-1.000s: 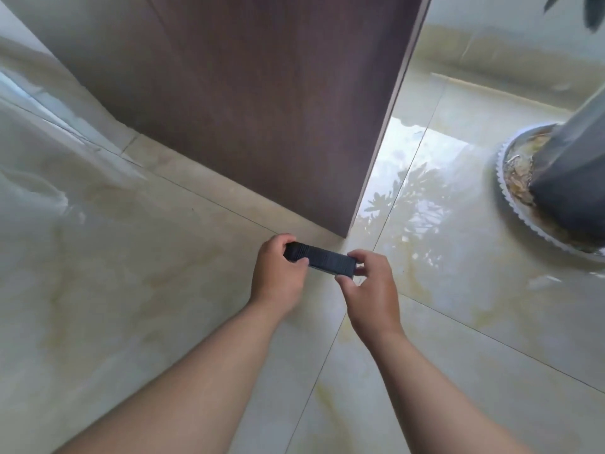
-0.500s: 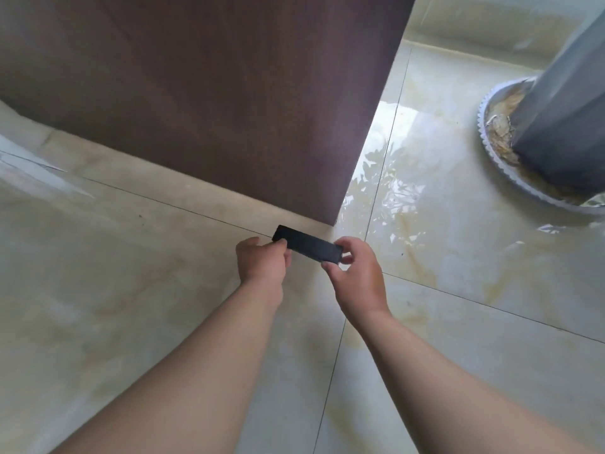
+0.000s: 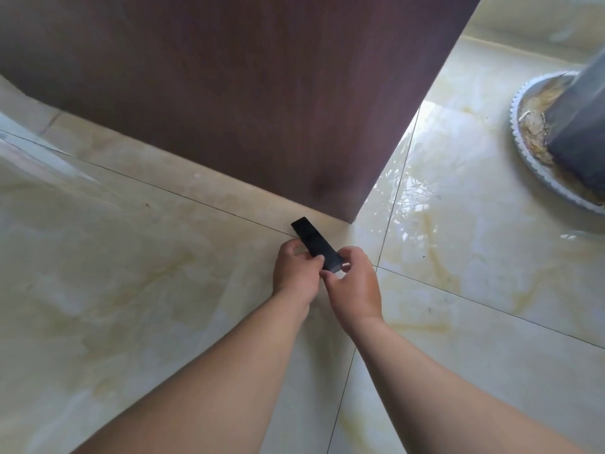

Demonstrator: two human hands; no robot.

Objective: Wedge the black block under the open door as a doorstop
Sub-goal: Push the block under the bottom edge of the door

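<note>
Holding the black block [image 3: 315, 244] pinched in both our left hand [image 3: 298, 272] and right hand [image 3: 355, 284], near the door [image 3: 262, 93] corner but not under it, we should aim its far end low along the floor [image 3: 131, 273] and push straight in.

Bare floor [image 3: 137, 290] lies open in front of the door [image 3: 248, 93] along its bottom edge. Right of the door's corner, tile stays free until the grey pot [image 3: 582, 103] in its saucer [image 3: 537, 178].
</note>
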